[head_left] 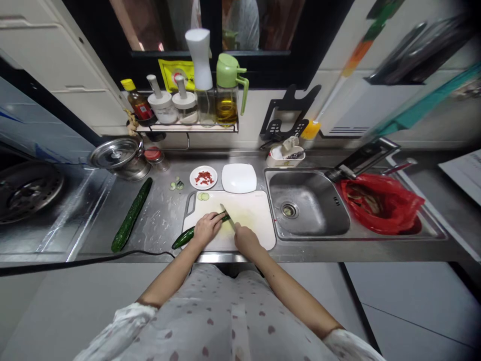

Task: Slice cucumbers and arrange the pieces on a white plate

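Note:
A dark green cucumber [183,237] lies slantwise across the white cutting board [259,215], its near end past the board's left edge. Fingers wrapped over it, my left hand [207,228] presses it to the board. My right hand [248,241] is closed round the handle of a kitchen knife [227,215], whose blade stands at the cucumber's cut end. A few pale cucumber slices [203,196] lie at the board's upper left corner. Behind the board are a small plate [193,176] with chopped red pieces and a white square dish [239,178].
A second whole cucumber [131,215] lies to the left, near a lidded steel pot [118,155] and a red-lidded jar [157,159]. Cucumber ends [176,184] lie on the wet counter. The sink [311,235] and a red plastic bag [383,205] are right. Above is a condiment shelf [188,128].

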Motion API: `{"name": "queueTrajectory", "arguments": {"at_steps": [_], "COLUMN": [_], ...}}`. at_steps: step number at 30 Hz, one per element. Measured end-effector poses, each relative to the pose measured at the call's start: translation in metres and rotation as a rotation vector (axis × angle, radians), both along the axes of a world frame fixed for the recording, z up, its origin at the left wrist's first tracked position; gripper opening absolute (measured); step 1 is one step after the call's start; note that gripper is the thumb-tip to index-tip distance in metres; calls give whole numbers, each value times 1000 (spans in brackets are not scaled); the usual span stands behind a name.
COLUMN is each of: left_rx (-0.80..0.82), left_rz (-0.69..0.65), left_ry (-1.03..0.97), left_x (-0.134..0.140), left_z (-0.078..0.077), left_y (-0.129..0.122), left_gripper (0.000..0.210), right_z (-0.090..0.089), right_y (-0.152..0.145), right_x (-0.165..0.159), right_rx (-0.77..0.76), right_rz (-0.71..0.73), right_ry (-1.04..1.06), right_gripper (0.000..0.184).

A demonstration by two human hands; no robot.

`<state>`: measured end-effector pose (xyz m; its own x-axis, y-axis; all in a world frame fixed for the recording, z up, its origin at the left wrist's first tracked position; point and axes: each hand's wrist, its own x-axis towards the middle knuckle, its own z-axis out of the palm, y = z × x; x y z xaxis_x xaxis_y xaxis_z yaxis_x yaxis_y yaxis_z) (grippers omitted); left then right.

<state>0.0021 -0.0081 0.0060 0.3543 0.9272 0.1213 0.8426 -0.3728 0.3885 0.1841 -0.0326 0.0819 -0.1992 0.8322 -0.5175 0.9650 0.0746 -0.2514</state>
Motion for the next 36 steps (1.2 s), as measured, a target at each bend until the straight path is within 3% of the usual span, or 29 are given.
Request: {"name": "queueTrajectory", "arguments": {"at_steps": [15, 30, 36], "left_rx": [5, -8, -11], "left_rz": [7, -4, -3], "left_ry": [-7, -14, -14], "left_x": [0, 0, 1], "left_z": [-2, 5, 4], "left_y": [1, 1, 2], "left_gripper": [34, 34, 33], "right_z": [-3, -25, -22], "right_y": [3, 10, 21], "right_x": [0, -4, -13], "right_rx": [-8, 41, 29], "right_rz": [23, 23, 28], "right_ry": [3, 15, 27], "right_gripper": [31, 33, 34]}}
